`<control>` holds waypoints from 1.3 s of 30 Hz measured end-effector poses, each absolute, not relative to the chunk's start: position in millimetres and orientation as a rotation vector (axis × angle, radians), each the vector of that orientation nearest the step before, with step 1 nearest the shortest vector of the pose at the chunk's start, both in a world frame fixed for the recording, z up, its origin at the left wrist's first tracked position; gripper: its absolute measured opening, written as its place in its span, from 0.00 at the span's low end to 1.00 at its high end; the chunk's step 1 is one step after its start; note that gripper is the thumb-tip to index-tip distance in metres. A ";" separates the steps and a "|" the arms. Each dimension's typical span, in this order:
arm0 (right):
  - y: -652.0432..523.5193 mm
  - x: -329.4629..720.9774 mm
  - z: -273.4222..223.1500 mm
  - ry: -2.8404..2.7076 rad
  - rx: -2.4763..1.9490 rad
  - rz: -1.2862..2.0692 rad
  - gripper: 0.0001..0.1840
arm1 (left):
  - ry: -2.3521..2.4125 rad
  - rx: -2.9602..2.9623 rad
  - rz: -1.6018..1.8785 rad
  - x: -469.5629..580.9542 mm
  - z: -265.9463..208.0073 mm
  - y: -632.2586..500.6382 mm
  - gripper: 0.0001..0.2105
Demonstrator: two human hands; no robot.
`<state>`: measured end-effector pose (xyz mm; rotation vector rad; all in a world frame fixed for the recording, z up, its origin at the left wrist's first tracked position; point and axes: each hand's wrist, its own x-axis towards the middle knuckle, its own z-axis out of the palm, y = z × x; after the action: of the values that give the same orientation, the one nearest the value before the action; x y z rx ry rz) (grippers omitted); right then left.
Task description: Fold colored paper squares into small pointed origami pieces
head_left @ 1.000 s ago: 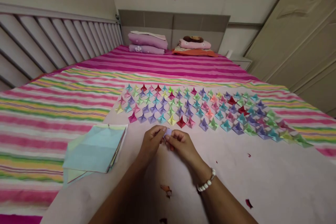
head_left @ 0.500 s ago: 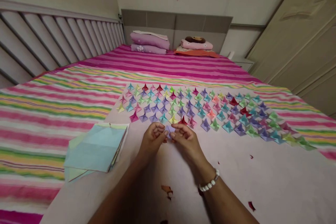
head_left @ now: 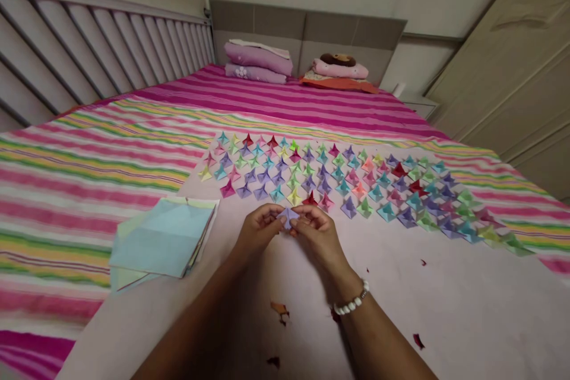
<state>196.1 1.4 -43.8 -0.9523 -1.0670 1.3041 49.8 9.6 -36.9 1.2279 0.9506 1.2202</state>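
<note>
A small folded purple paper piece (head_left: pixel 288 217) is pinched between both of my hands, low over the pale sheet. My left hand (head_left: pixel 258 229) grips its left side with thumb and fingers. On its right side, my right hand (head_left: pixel 315 229) holds it the same way, a white bead bracelet at the wrist. Just beyond my fingers stand rows of small folded paper shapes (head_left: pixel 324 189) in purple, green, blue, pink, red and yellow. A stack of coloured paper sheets (head_left: pixel 164 237), light blue on top, lies to the left of my left hand.
Torn scraps (head_left: pixel 279 309) of orange and dark red lie on the pale sheet (head_left: pixel 383 309) near my forearms. A striped bedspread (head_left: pixel 66 202) spreads beneath it. White rails (head_left: pixel 107 50) run along the left; folded bedding (head_left: pixel 258 59) rests by the headboard (head_left: pixel 356 32).
My fingers have shifted on the purple paper, which now shows wider and flatter between them. The view has tilted down slightly, so the scene sits a little higher.
</note>
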 end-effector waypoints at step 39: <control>-3.6 197.6 -38.5 -1.151 -0.937 1.226 0.05 | 0.944 1.164 1.217 51.0 -39.6 7.5 0.10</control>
<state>197.6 -3.6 -38.5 -0.9367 -1.1509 1.2261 51.0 7.5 -39.6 1.1639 0.9444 1.2169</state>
